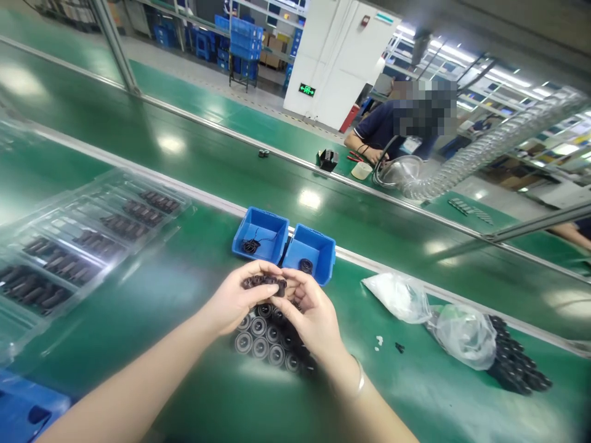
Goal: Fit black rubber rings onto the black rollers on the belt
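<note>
Glossy green bench [184, 381], hands [235, 301] [309, 314] pinching ridged black stack [264, 282]

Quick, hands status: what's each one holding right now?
Left hand: closed on a row of small black ring parts.
Right hand: fingers pinching the same row's right end.

To your left lies a clear tray [87, 246]; two blue bins [281, 243] sit ahead; plastic bags [434, 317] lie right; a co-worker [383, 129] sits far right.

Two blue bins [261, 231] sit on the green table [194, 394], beside black rings [265, 338] (grey-centred) and a clear tray [69, 258].
</note>
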Available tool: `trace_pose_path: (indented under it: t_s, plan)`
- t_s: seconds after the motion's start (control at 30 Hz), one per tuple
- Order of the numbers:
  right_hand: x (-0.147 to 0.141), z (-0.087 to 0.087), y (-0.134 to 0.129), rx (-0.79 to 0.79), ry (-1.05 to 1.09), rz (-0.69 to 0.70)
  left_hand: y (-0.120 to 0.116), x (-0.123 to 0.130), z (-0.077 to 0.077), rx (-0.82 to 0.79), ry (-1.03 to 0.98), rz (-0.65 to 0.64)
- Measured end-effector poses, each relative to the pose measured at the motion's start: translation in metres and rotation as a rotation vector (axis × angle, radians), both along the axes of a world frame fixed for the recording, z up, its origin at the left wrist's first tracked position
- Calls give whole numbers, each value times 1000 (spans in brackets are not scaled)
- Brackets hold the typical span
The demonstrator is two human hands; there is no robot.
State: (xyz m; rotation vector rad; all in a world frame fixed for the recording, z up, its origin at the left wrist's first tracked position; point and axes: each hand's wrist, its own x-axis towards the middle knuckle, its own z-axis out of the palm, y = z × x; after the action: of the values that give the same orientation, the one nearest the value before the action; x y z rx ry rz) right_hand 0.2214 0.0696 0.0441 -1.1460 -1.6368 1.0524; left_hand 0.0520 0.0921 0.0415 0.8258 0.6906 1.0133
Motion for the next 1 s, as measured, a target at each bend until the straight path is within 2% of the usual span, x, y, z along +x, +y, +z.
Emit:
trace_pose_path:
  t_s: [0.17, 0.33, 0.43, 0.53, 0.67, 0.73, 0.87, 1.0]
  plan:
    - [11, 1, -14, 97, -80, -88, -5, 4, -2, 168, 189, -72]
    - [27, 8, -31, 180, -238, -59, -15, 6, -3, 400, 384, -94]
    - [35, 11, -43, 159, -224, -22, -25, 9, -4, 461, 418, -108]
    - [42, 12, -53, 71, -173, -30, -35, 15, 0, 325, 315, -188]
    - [47, 11, -61, -94, -84, -121, -43, 25, 7, -96, -42, -338]
    - [48, 10, -63, -211, 15, -120, -44, 28, 8, -224, -133, -366]
    - [47, 6, -67, -362, 205, -131, -46, 29, 5, -263, -131, -388]
    - [45, 5, -69, -351, 286, -169, -47, 30, 4, -255, -76, -391]
